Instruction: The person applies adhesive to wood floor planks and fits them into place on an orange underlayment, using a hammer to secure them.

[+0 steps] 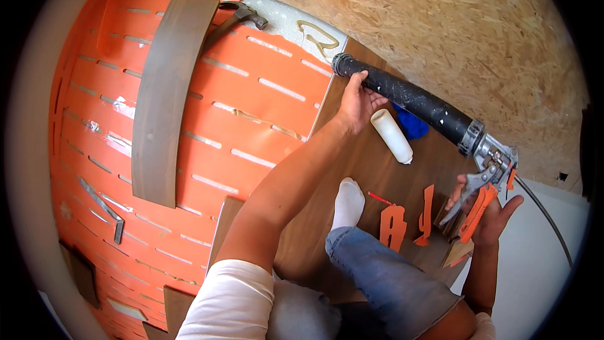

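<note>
My left hand (357, 104) holds the front part of a long black caulking gun (415, 97), fingers closed around the barrel. At the lower right, my right hand (481, 214) grips around the metal handle (465, 195) and trigger end, its thumb sticking out. An orange tool or piece (479, 213) hangs beside the handle. A white cylindrical cartridge (392, 136) lies below the barrel, beside a blue object (412, 124). A beige squiggle of adhesive (324, 38) marks a pale strip beyond the gun's front end.
Orange slotted underlay (245, 126) covers the left, bearing a loose plank (167, 107), a hammer (253, 17) and a metal square (117, 225). Brown flooring (302, 226) carries orange scraps (392, 226), a red pencil (379, 198) and my socked foot (348, 204). Chipboard (453, 38) spans the top.
</note>
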`<move>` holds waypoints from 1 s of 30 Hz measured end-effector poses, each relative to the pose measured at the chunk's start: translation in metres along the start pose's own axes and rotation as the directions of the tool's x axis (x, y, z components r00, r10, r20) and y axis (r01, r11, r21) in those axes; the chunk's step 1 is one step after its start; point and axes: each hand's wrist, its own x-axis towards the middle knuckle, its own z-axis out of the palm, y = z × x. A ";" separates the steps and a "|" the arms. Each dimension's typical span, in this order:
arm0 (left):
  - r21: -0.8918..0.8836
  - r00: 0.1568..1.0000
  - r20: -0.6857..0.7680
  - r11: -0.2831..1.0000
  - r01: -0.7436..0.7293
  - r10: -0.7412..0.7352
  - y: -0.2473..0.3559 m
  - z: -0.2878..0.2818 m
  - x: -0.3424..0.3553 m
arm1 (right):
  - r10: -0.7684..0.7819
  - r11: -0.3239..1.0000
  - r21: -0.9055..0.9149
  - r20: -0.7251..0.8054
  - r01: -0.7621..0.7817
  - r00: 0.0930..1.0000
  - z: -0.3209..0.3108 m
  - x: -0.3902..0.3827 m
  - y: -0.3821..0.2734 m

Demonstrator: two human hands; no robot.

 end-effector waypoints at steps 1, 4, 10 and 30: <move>0.002 1.000 0.000 1.000 -0.001 0.001 -0.001 0.000 0.001 | 0.022 0.999 0.032 -0.010 -0.021 1.000 -0.002 0.002 0.000; 0.005 1.000 0.004 1.000 0.010 -0.010 -0.001 0.006 0.004 | 0.053 0.996 0.080 -0.038 -0.050 0.998 -0.016 0.001 -0.004; -0.017 0.996 -0.070 0.999 -0.052 0.050 0.016 0.016 -0.045 | 0.033 0.993 0.111 0.017 -0.034 0.999 -0.022 0.000 -0.015; 0.160 0.530 -0.293 0.587 -0.793 0.796 0.243 -0.035 -0.363 | 0.017 0.887 0.226 0.855 -0.402 0.519 0.260 0.108 0.060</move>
